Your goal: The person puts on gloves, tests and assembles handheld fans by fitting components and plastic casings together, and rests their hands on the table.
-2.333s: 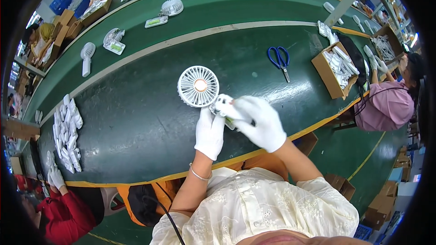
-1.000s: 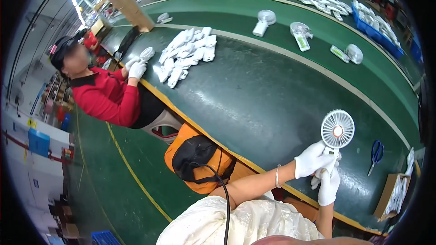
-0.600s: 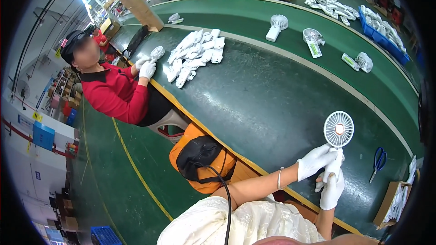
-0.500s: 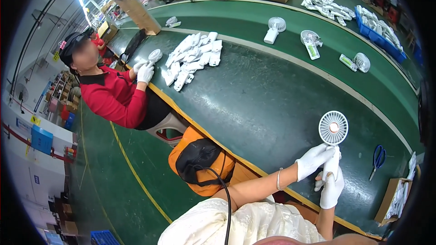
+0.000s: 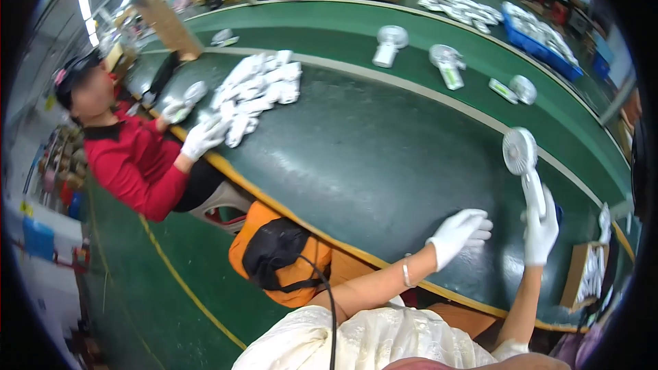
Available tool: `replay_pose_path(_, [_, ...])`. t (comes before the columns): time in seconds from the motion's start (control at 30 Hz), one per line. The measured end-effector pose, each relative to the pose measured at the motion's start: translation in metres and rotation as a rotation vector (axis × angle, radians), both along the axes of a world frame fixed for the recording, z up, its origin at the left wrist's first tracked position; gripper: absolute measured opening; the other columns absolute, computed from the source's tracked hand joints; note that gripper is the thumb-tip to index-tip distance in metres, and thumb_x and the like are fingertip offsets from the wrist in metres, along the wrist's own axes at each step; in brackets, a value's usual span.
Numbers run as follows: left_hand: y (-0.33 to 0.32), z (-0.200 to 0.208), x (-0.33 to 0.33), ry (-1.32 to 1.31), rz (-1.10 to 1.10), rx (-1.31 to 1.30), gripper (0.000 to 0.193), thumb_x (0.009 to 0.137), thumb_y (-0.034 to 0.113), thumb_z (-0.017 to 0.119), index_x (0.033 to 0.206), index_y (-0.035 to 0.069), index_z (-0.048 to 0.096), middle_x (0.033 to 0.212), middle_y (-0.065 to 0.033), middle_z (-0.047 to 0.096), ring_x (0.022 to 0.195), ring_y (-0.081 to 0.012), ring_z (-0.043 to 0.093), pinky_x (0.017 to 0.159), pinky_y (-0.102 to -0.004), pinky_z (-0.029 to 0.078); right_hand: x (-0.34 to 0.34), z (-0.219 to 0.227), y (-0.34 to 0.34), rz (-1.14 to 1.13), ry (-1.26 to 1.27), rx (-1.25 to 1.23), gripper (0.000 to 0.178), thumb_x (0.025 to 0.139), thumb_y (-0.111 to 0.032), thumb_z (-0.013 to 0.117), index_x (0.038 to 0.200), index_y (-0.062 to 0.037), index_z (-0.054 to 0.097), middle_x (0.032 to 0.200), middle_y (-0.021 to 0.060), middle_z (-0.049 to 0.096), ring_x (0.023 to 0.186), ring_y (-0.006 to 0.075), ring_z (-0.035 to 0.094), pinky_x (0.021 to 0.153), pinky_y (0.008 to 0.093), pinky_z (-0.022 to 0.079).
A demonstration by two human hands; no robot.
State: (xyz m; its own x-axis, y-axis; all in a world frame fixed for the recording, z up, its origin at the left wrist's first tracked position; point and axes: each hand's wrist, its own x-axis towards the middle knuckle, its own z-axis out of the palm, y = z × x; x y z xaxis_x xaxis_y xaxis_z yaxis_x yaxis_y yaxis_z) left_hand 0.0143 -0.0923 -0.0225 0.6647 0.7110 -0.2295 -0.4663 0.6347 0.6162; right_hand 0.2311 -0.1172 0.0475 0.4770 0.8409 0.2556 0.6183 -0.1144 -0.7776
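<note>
At frame right, the fingers of our right hand (image 5: 541,234) pinch a white fan (image 5: 521,153) by its handle. Lower right, our left hand (image 5: 459,236) has fingers slightly parted.

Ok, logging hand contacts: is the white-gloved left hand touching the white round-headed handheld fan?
Apart: the head view shows green tabletop between the left hand and the fan.

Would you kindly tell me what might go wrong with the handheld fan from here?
The white fan might slip, since only the right hand grips its handle, with the left hand apart from it. If that arm swings outward, it could bump the open carton of white parts near the edge of the table.
</note>
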Motion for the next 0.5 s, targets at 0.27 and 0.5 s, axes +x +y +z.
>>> replay_pose_path(0.27, [0.005,0.009,-0.005,0.037,-0.011,-0.022,0.04,0.105,0.023,0.05,0.137,-0.001,0.049,0.131,-0.0204,0.059,0.117,-0.0302,0.063,0.1,-0.0402,0.051,0.055,-0.025,0.162,-0.116,-0.864,0.034,0.059,0.089,-0.004,0.06,0.142,-0.0279,0.052,0.136,0.0158,0.056,0.106,0.0392,0.063,0.09,0.0439,0.053])
replay_pose_path(0.5, [0.006,0.012,-0.01,0.02,-0.013,-0.053,0.039,0.105,0.023,0.05,0.137,-0.001,0.049,0.131,-0.0202,0.059,0.117,-0.0302,0.063,0.099,-0.04,0.052,0.083,-0.076,0.216,-0.292,-0.938,0.055,0.05,0.089,-0.015,0.061,0.138,-0.0241,0.053,0.128,0.0141,0.057,0.105,0.0357,0.062,0.089,0.0456,0.051])
